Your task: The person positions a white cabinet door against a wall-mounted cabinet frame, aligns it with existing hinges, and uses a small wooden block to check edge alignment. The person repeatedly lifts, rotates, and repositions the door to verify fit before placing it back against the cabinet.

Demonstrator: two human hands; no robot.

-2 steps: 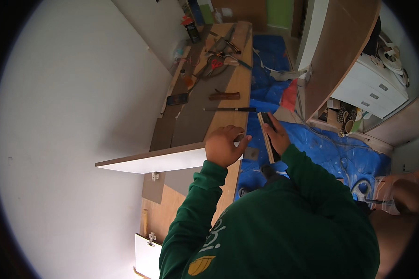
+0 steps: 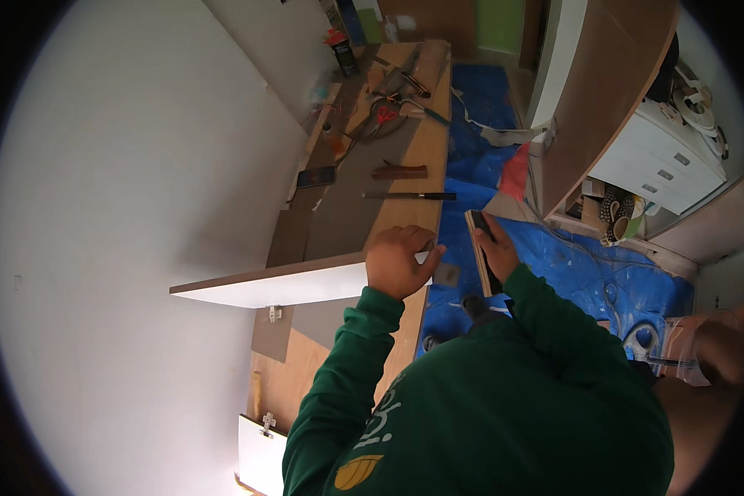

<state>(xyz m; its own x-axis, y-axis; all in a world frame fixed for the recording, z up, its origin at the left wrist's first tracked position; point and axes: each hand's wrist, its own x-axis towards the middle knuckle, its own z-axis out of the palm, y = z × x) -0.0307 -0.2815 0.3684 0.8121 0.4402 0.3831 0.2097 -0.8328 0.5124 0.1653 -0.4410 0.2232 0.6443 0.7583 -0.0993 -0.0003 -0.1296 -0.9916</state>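
Observation:
A cabinet door point(image 2: 306, 288), white on its face with a brown edge and a metal hinge point(image 2: 274, 313), stands on its long edge across the workbench. My left hand point(image 2: 398, 263) is closed over its right end. Just right of that end, apart from it, my right hand point(image 2: 498, 250) grips a sanding block point(image 2: 482, 263), a long pale plywood piece with a dark layer, held over the floor. Beyond the door a black-handled chisel-like tool point(image 2: 413, 196) and a brown wooden piece point(image 2: 401, 171) lie on the bench.
Farther along the workbench point(image 2: 428, 136) are a phone point(image 2: 316, 177), red-handled scissors point(image 2: 383, 117), several tools and a dark bottle point(image 2: 341, 56). A wall point(image 2: 116, 207) rises at left. Blue sheeting point(image 2: 570, 256) with cables covers the floor at right, beside a white drawer unit point(image 2: 657, 157).
My right hand and the sanding block have shifted slightly right and nearer to me, away from the door's end. My left hand stays on the door.

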